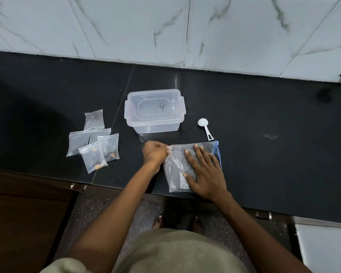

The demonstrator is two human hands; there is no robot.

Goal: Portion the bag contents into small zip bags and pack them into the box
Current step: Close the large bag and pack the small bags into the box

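Observation:
A large clear zip bag [175, 172] with a blue zip edge lies flat on the black counter near its front edge. My right hand [205, 172] presses flat on it, fingers spread. My left hand [155, 152] pinches the bag's upper left corner. Behind the bag stands a clear plastic box [154, 113] with its lid on. Several small zip bags [96, 142] lie in a loose pile to the left; some hold a few orange bits.
A white plastic scoop [205, 128] lies to the right of the box, just behind the large bag. The black counter [264, 154] meets a marble-tiled wall [165, 26] at the back. Drawer fronts with metal handles sit below the counter edge.

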